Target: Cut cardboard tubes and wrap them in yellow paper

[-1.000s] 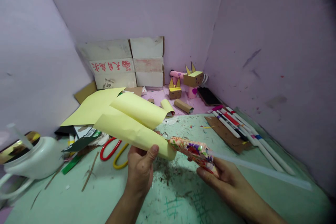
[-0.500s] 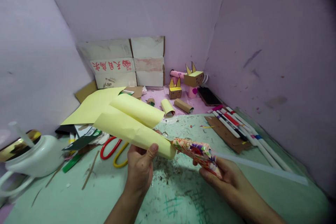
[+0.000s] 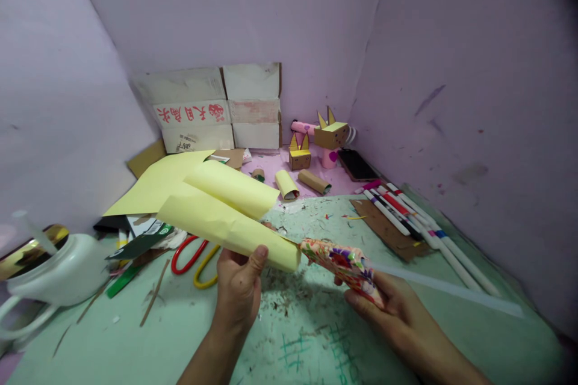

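Observation:
My left hand (image 3: 241, 283) grips a sheet of yellow paper (image 3: 226, 224), thumb on top near its right end. The sheet is curled, with two rolled flaps spreading up and left. In my right hand (image 3: 392, 307) is a hot glue gun (image 3: 343, 264) with a flowered wrap, held by its handle. A long clear glue stick (image 3: 451, 287) juts from its back end. The gun's nozzle meets the right edge of the yellow paper; whether glue is coming out is too small to tell.
Left lie scissors with red and yellow handles (image 3: 185, 255), a white teapot-shaped pot (image 3: 67, 267) and another yellow sheet (image 3: 153, 183). Behind stand cardboard animal figures (image 3: 300, 159), paper tubes (image 3: 315, 181) and a flattened carton (image 3: 194, 111). Right are markers (image 3: 392, 213), brown cardboard (image 3: 383, 234) and a phone (image 3: 357, 165).
The glue gun's nozzle has shifted slightly right along the paper's edge. Both hands keep their hold, and the whole view has drifted a little.

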A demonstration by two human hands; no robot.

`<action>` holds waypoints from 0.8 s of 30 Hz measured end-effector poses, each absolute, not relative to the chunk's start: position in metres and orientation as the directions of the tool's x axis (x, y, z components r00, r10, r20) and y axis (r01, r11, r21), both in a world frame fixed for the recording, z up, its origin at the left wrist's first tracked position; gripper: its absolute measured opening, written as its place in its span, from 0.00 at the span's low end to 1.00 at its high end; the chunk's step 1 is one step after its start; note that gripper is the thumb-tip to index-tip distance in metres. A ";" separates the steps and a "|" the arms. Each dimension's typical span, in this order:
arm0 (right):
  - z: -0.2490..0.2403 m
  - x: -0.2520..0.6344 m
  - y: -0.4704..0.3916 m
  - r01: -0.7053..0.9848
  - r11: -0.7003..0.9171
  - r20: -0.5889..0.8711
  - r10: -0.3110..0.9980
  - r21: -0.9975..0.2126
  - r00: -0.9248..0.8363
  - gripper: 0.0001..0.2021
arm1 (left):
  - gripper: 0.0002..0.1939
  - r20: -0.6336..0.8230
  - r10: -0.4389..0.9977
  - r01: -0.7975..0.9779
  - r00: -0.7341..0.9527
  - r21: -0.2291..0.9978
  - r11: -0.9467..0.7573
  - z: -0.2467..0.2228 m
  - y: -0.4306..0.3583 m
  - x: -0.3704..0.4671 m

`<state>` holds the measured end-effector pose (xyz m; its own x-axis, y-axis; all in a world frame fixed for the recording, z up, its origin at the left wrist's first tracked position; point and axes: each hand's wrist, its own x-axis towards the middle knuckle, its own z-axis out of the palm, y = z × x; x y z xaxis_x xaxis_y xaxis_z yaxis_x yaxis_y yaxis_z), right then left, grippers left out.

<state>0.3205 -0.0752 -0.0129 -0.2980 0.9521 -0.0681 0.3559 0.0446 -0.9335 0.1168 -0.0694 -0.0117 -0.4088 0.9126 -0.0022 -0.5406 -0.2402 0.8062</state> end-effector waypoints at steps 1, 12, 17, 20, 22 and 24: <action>-0.013 0.321 -0.075 0.357 0.042 -0.070 0.953 -0.933 -0.295 0.15 | 0.26 0.004 0.912 -0.540 -0.410 0.805 -0.246 -0.012 -0.069 0.117; -0.018 0.324 -0.075 0.387 0.064 -0.052 0.958 -0.920 -0.283 0.16 | 0.26 0.018 0.913 -0.530 -0.408 0.810 -0.253 -0.014 -0.069 0.116; -0.014 0.325 -0.074 0.370 0.074 -0.029 0.963 -0.926 -0.267 0.15 | 0.29 -0.002 0.909 -0.551 -0.416 0.796 -0.251 -0.012 -0.069 0.115; -0.010 0.332 -0.068 0.335 0.094 0.030 0.981 -0.937 -0.192 0.15 | 0.29 -0.017 0.908 -0.565 -0.418 0.788 -0.245 -0.012 -0.068 0.115; -0.007 0.338 -0.058 0.279 0.069 0.041 0.994 -0.958 -0.106 0.17 | 0.29 -0.025 0.911 -0.572 -0.411 0.786 -0.237 -0.013 -0.068 0.114; -0.005 0.343 -0.043 0.209 -0.009 -0.014 1.000 -0.978 -0.024 0.17 | 0.27 -0.030 0.916 -0.580 -0.399 0.782 -0.227 -0.014 -0.068 0.113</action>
<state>0.3429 -0.0434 -0.0054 -0.0239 0.9996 -0.0142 0.2087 -0.0089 -0.9779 0.1133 -0.0677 -0.0139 -0.3991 0.9164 -0.0300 -0.5802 -0.2271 0.7822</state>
